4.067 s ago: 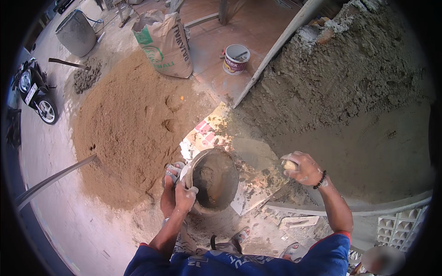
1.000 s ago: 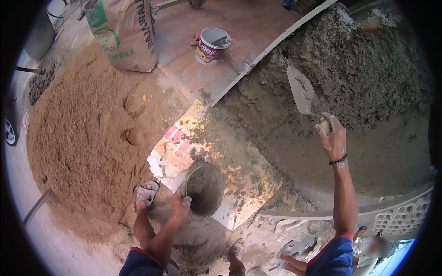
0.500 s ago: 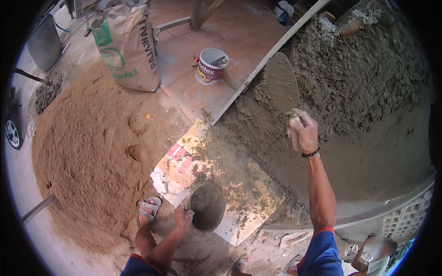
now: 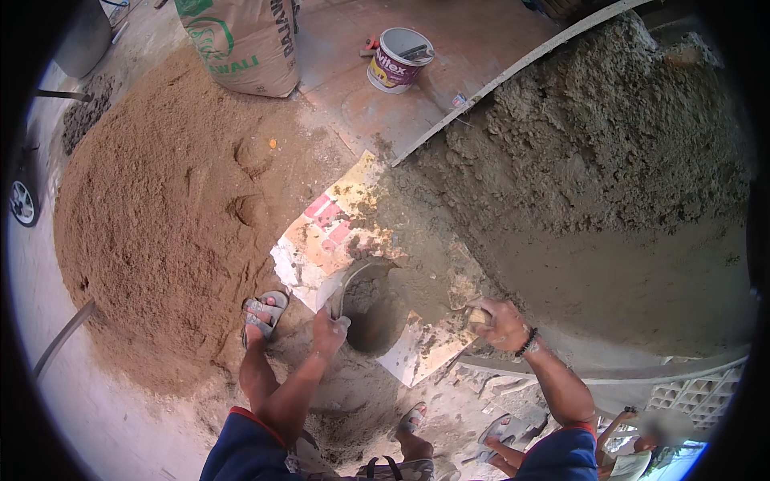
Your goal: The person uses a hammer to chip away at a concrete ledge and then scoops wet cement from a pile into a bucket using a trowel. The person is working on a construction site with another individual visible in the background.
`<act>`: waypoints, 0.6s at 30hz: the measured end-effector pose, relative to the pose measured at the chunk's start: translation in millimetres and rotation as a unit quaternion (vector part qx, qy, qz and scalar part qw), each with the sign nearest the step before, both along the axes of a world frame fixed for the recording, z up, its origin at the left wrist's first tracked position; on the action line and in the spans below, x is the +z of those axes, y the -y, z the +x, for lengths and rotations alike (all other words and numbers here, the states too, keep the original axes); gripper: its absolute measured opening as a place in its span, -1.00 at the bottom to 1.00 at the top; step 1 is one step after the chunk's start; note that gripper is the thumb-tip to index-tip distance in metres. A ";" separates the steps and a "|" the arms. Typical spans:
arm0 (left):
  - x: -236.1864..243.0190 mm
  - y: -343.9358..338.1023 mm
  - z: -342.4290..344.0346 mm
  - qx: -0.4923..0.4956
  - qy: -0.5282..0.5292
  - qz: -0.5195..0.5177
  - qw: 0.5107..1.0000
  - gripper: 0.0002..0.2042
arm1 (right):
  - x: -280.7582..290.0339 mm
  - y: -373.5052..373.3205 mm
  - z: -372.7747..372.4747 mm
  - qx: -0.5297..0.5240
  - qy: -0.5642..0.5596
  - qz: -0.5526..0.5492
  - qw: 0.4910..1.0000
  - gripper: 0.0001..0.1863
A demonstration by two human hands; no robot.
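My left hand (image 4: 327, 330) grips the near left edge of a round bucket (image 4: 340, 290), which leans with its mouth toward the mortar side. Grey mortar (image 4: 367, 293) clings inside it. My right hand (image 4: 505, 327) is wrapped round the handle of a trowel (image 4: 480, 317), just right of the bucket. The blade blends with the mortar smears, so its outline is hard to make out. Beneath both lies a torn, mortar-stained sheet (image 4: 409, 361) with faded red print. A wide heap of wet mortar (image 4: 601, 152) slopes down at the right.
A mound of brown sand (image 4: 160, 232) fills the left. Behind it stand a paper sack (image 4: 249, 56) and a small paint pail (image 4: 393, 68) with tools inside. A long wooden strip (image 4: 513, 76) borders the mortar. Another person (image 4: 634, 449) is at the lower right.
My right hand has brought the trowel down from the mortar heap to beside the bucket. The bucket has tipped more toward the right, with my left hand still on its edge.
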State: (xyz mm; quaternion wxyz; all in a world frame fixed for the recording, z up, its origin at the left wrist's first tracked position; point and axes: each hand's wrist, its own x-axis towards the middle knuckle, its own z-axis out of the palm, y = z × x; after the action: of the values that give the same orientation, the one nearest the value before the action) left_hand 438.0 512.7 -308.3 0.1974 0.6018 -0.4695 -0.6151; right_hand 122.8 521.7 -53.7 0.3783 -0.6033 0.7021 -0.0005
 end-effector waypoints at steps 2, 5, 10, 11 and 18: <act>-7.0 -9.5 2.9 0.031 -0.038 -0.058 0.997 -0.54 | -16.8 -0.1 11.0 0.048 -0.007 0.009 0.999 -0.55; -3.8 -10.4 5.1 0.043 -0.052 -0.062 0.996 -0.50 | -4.5 37.4 6.3 -0.052 -0.027 -0.075 0.995 -0.54; 1.5 -0.3 -3.5 0.048 -0.065 -0.057 0.995 -0.46 | -4.4 112.9 -68.9 -0.064 -0.127 -0.257 0.956 -0.55; -3.9 -1.9 0.4 0.039 -0.046 -0.067 0.996 -0.45 | -3.4 129.9 -75.9 -0.058 -0.146 -0.265 0.951 -0.56; -16.5 -4.7 -2.4 0.022 -0.038 -0.113 0.993 -0.40 | 48.2 156.1 -88.9 -0.055 -0.173 -0.294 0.938 -0.57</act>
State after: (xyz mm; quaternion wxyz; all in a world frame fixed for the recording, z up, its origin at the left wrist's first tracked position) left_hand 435.5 517.4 -324.8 0.2952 0.5619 -0.5150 -0.5762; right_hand 33.9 365.5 -5.6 0.0557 -0.6386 0.7575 -0.1238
